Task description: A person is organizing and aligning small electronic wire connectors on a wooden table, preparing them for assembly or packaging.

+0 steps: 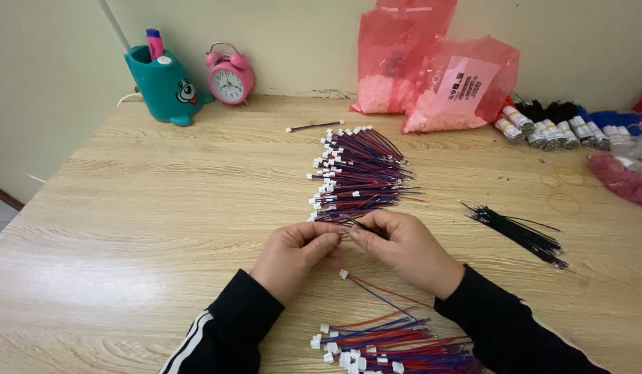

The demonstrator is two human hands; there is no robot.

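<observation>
I see my left hand and right hand meeting at the centre of the wooden table, fingertips pinched together on a thin black wire that runs between them; both hands are curled tight on it, thumbs against forefingers. What sits at the pinch point itself is too small for me to tell.

At twelve o'clock from my hands, just touching the fingertips, lies a fanned pile of red and blue wires with white connectors. At six o'clock, near my sleeves, a second heap of the same wires spreads out, one loose lead reaching up towards my wrists. At three o'clock, well apart, rests a bundle of black wires.

Along the far edge: a teal pen holder at ten o'clock, a pink alarm clock beside it, two red plastic bags at one o'clock, and taped wire bundles at two o'clock.
</observation>
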